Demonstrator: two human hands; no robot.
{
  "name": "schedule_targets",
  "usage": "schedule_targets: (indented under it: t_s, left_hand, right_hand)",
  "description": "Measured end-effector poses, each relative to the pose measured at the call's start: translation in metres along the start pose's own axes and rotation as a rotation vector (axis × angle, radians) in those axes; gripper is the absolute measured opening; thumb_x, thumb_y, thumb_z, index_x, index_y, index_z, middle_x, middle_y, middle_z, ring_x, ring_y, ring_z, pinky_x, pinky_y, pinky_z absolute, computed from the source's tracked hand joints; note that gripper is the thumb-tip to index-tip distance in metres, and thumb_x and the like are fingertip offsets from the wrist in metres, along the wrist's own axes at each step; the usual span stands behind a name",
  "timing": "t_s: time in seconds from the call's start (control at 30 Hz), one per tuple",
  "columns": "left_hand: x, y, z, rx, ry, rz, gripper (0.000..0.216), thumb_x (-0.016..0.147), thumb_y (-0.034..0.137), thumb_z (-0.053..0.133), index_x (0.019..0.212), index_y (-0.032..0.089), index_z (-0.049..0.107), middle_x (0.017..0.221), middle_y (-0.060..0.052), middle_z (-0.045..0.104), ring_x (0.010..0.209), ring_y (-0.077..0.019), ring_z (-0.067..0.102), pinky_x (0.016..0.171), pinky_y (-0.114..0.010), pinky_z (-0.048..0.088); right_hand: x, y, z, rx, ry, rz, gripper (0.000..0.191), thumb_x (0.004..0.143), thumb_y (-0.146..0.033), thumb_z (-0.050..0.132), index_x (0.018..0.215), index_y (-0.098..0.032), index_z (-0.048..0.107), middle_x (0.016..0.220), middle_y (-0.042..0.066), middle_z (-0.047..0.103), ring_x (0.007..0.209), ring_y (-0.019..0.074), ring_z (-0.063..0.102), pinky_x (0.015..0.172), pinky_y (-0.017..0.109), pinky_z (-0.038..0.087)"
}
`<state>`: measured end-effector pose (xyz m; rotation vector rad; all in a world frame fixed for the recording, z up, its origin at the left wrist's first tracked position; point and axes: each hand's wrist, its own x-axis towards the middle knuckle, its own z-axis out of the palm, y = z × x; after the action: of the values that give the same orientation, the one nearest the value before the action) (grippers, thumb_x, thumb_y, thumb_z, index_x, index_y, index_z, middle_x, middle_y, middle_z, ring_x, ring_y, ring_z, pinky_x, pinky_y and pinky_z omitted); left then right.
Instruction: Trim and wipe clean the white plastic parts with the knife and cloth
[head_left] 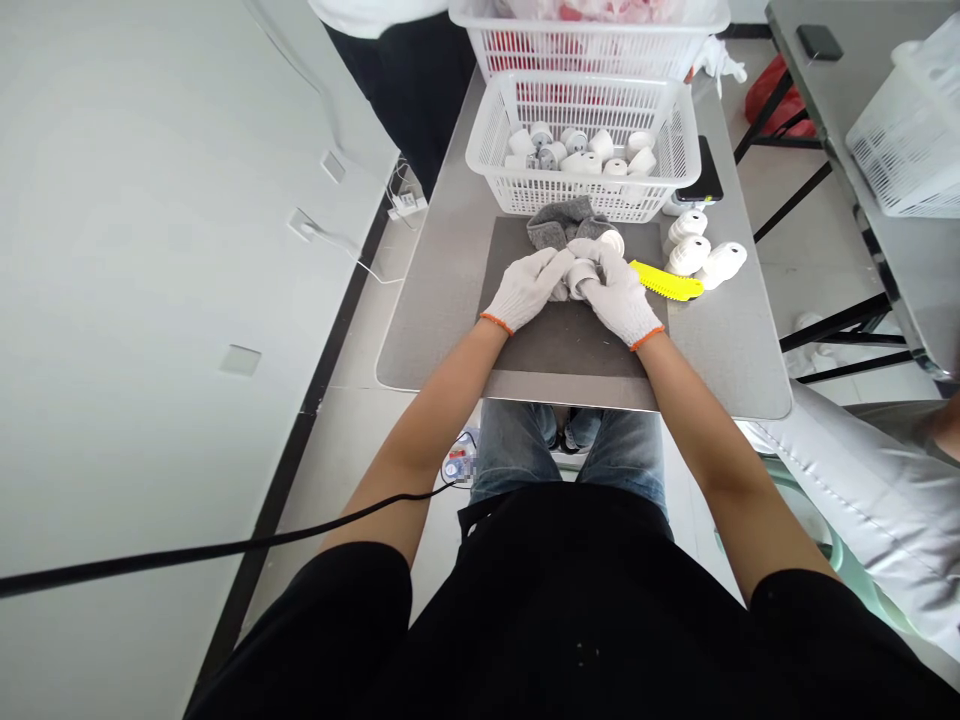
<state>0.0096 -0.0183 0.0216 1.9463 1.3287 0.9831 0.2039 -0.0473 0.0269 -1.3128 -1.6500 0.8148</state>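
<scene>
Both my hands wear white knit gloves with orange cuffs and meet over a dark mat (577, 345). Between them is a small white round plastic part (582, 274), open like a cup or ring on the side towards me. My right hand (619, 298) is closed around its right side. From the left, the fingers of my left hand (523, 288) are closed on the same part; some fingertips are hidden. Just beyond lies a crumpled grey cloth (564, 222). A white round cap-like piece (613, 242) sits by my right fingers. Right of that lies a yellow tool with a ridged edge (667, 281).
A white basket (585, 185) of white plastic parts stands beyond the cloth, another basket (600, 45) behind it. Several white oval parts (688, 255) and a black phone (703, 172) lie at the right. A person (420, 90) stands at the far left; a black cable (225, 550) crosses low left.
</scene>
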Motion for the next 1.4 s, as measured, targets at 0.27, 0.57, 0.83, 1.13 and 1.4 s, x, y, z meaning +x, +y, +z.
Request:
schedule_targets:
  t_s: [0.27, 0.57, 0.83, 1.13, 1.4]
  left_hand:
    - [0.004, -0.010, 0.005, -0.006, 0.029, 0.049, 0.053, 0.116, 0.053, 0.057, 0.073, 0.026, 0.042, 0.068, 0.001, 0.056, 0.073, -0.0188, 0.061, 0.074, -0.035, 0.053]
    - [0.000, -0.003, 0.002, -0.007, 0.037, 0.033, 0.043, 0.114, 0.056, 0.062, 0.083, 0.026, 0.059, 0.078, 0.001, 0.070, 0.081, -0.0185, 0.071, 0.088, -0.034, 0.061]
    - [0.002, -0.014, 0.003, -0.105, 0.012, 0.156, 0.072, 0.090, 0.065, 0.093, 0.153, 0.036, 0.070, 0.160, -0.004, 0.074, 0.148, -0.0328, 0.072, 0.132, -0.050, 0.056]
    - [0.005, -0.019, 0.005, -0.165, -0.034, 0.216, 0.072, 0.095, 0.079, 0.083, 0.149, 0.032, 0.074, 0.151, -0.006, 0.080, 0.144, -0.0313, 0.076, 0.128, -0.046, 0.059]
    - [0.002, -0.009, 0.000, -0.028, 0.140, 0.068, 0.050, 0.116, 0.070, 0.056, 0.097, 0.026, 0.071, 0.090, -0.002, 0.075, 0.092, -0.0227, 0.076, 0.093, -0.039, 0.062]
  right_hand:
    - [0.003, 0.006, 0.001, -0.022, 0.007, -0.022, 0.041, 0.105, -0.029, 0.070, 0.145, -0.023, 0.075, 0.145, 0.010, 0.080, 0.139, 0.0298, 0.076, 0.131, 0.051, 0.058]
    - [0.009, 0.007, 0.010, 0.427, 0.069, 0.174, 0.032, 0.098, -0.014, 0.068, 0.128, -0.023, 0.072, 0.124, 0.004, 0.078, 0.097, 0.0162, 0.076, 0.089, 0.029, 0.073]
    - [0.015, 0.000, 0.006, 0.797, 0.060, 0.301, 0.023, 0.101, -0.022, 0.073, 0.124, -0.023, 0.067, 0.106, 0.000, 0.079, 0.074, 0.0119, 0.073, 0.068, 0.027, 0.071]
    - [0.007, 0.004, -0.003, 0.608, 0.009, 0.315, 0.038, 0.096, -0.051, 0.093, 0.089, -0.020, 0.070, 0.070, 0.000, 0.069, 0.053, 0.0088, 0.060, 0.042, 0.016, 0.048]
    - [0.004, 0.000, 0.002, 0.496, -0.103, 0.303, 0.036, 0.104, -0.045, 0.085, 0.126, -0.018, 0.076, 0.091, 0.004, 0.081, 0.065, 0.0135, 0.076, 0.061, 0.023, 0.069]
